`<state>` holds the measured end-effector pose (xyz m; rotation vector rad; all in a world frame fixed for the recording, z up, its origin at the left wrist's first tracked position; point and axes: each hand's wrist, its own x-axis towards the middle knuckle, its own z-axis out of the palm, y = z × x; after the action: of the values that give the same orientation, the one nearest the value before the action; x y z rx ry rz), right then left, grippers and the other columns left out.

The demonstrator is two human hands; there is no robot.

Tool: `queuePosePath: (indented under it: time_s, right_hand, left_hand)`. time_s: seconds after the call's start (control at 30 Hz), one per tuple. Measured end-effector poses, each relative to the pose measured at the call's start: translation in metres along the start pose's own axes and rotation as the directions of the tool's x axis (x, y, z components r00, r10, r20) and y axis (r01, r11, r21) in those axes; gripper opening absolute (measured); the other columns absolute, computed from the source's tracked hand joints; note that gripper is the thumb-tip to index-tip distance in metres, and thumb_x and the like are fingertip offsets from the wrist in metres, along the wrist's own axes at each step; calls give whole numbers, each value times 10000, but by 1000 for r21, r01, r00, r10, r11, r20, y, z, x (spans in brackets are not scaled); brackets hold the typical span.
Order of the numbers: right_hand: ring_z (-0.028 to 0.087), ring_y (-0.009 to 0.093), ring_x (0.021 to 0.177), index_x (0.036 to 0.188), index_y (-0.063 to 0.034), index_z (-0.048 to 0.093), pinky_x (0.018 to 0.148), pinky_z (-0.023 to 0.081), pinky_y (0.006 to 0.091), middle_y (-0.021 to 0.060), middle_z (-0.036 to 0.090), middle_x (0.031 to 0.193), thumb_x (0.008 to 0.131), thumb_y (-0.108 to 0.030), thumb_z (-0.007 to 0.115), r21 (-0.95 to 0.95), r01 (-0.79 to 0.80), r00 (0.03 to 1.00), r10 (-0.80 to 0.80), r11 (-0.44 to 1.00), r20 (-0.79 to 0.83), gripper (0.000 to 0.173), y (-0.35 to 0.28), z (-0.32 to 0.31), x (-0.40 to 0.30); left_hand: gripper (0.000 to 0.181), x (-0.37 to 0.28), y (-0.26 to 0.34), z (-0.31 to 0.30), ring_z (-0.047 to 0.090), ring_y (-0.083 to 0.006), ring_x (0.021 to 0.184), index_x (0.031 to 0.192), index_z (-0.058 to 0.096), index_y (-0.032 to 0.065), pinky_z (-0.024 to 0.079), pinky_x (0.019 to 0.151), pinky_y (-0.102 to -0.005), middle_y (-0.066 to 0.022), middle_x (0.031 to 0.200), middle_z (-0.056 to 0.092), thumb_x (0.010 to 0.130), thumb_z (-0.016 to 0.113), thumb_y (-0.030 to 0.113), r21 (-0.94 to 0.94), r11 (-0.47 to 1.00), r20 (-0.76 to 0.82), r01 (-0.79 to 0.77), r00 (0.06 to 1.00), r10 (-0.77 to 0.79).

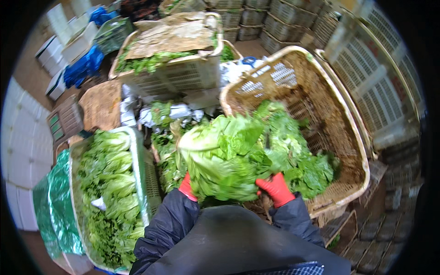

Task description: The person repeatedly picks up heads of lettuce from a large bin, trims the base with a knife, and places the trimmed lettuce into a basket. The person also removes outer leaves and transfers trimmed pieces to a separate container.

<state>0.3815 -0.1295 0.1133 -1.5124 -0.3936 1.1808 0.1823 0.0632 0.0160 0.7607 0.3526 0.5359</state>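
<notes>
Both my hands wear red gloves. A bundle of leafy lettuce (220, 151) lies across my left hand (187, 188), which holds it from below; most of that hand is hidden behind the leaves. At the bundle's lower right edge is my right hand (275, 189), its fingers bent; whether they pinch a leaf or something else cannot be told. Blurred leaves show motion. More green lettuce (302, 161) lies just right of the bundle, in the near left part of a large tilted plastic crate (361, 147) with a dirt-stained inside.
On my left stands a crate (134, 165) packed with lettuce, with green plastic film (56, 206) beside it. Ahead, a crate (172, 77) of greens bears a piece of cardboard (172, 34). Loose leaves (166, 168) lie between the crates. Stacked crates (371, 79) rise at the right.
</notes>
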Motion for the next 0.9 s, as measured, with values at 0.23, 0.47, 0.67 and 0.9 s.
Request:
queuePosePath:
  time_s: [0.23,0.47,0.67,0.9]
  right_hand:
    - [627,192,678,985,-51,590,516,454,287,71,621,806,781,-58,620,-456,860,494,-597,229,632,206,-27,49,6]
    - [483,156,523,934,-101,592,448,380,298,-9,461,606,655,-138,588,-442,703,281,-352,-558,893,281,-59,108,1]
    - [555,225,547,866,-72,582,464,437,345,54,523,629,698,-121,580,-352,789,273,-227,-502,935,175,-62,98,40]
    - [633,304,739,1007,-87,607,625,486,390,131,634,792,787,-126,605,-875,468,843,-359,125,400,223,-10,-12,78]
  left_hand:
    - [458,-46,72,-50,566,-217,1054,1184,535,15,458,904,-375,-118,1187,571,856,622,322,268,928,219,258,922,-319]
    - [544,-103,-25,-84,435,-197,1203,1383,315,46,355,1052,-312,-120,1359,396,970,363,396,-773,509,56,378,841,-539]
    - [397,-95,36,22,587,-200,969,1248,459,18,503,820,-304,-105,1144,569,898,549,184,-282,933,38,223,974,-222]
    - [487,-89,18,-33,545,-224,1084,1307,415,36,457,930,-346,-127,1236,529,877,553,217,-197,956,109,215,974,-197]
